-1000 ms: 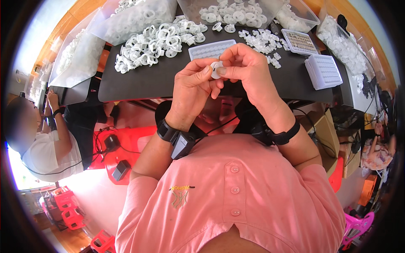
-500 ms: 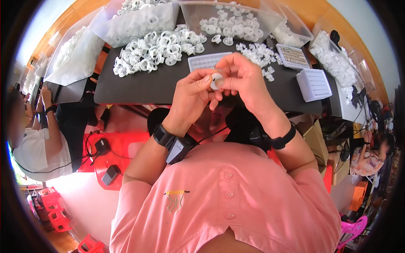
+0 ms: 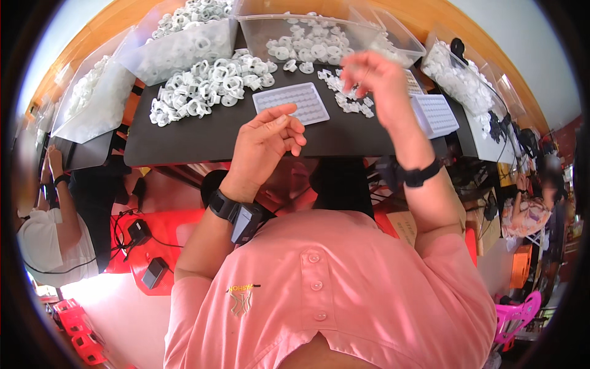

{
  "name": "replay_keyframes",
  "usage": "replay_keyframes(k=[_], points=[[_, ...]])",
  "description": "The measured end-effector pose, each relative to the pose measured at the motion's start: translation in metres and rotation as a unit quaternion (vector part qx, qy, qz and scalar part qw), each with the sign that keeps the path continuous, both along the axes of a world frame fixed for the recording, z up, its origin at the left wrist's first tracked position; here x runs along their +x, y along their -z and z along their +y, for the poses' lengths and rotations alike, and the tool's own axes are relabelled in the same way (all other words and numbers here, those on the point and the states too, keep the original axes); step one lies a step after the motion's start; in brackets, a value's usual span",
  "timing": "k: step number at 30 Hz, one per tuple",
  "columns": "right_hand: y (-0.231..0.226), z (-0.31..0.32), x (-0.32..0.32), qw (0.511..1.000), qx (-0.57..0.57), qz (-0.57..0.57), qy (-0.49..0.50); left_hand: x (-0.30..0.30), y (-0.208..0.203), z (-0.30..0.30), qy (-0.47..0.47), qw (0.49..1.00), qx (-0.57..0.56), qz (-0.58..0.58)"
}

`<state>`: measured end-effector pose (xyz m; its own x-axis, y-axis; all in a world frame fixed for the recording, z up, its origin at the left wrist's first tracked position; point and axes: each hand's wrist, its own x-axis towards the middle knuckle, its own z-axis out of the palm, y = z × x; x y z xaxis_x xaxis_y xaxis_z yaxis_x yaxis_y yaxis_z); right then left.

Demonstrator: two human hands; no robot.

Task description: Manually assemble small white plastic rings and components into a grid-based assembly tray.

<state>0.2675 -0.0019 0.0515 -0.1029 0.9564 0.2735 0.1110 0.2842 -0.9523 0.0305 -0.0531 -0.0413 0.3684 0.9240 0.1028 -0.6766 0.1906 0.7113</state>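
Observation:
My left hand (image 3: 267, 144) is raised in front of the table's near edge, its fingers curled in and the thumb near the index finger. Whatever it holds, if anything, is hidden. Over the table's right part is my right hand (image 3: 378, 83), blurred by motion, with its fingers stretched out and apart. Beneath and beside it lie small white plastic pieces (image 3: 350, 101). A pale tray with rows of round hollows (image 3: 316, 114) lies flat just beyond my left hand. A heap of white plastic rings (image 3: 203, 86) is spread farther left.
Clear bins (image 3: 175, 58) of white parts line the table's (image 3: 184, 144) far side. Another pale tray (image 3: 439, 117) stands at the right, partly hidden by my right arm. A person (image 3: 58, 234) sits at the left and another (image 3: 528, 212) at the far right.
My hands have separated. The right one has moved away to the right and outward over the small pieces; the left has drawn slightly left. The white round piece between them no longer shows.

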Motion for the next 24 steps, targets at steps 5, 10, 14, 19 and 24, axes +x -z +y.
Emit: replay_keyframes(k=[5,10,14,19,24], points=[[0.059,-0.058,0.020,0.995,-0.091,0.027,0.012,0.003,-0.006,0.001,0.003,1.000,0.011,0.020],[0.081,-0.070,0.042,0.997,-0.035,0.061,0.017,0.005,-0.004,-0.005,-0.040,0.998,0.025,0.037],[0.087,-0.070,0.050,0.998,-0.005,0.068,0.009,0.004,-0.010,-0.019,-0.225,0.944,0.097,0.223],[0.092,-0.071,0.043,0.997,0.047,0.057,0.000,-0.005,-0.009,-0.019,-0.391,0.608,0.408,0.557],[0.097,-0.071,0.042,0.996,0.066,0.059,0.009,-0.003,0.012,-0.014,-0.400,0.566,0.419,0.587]])
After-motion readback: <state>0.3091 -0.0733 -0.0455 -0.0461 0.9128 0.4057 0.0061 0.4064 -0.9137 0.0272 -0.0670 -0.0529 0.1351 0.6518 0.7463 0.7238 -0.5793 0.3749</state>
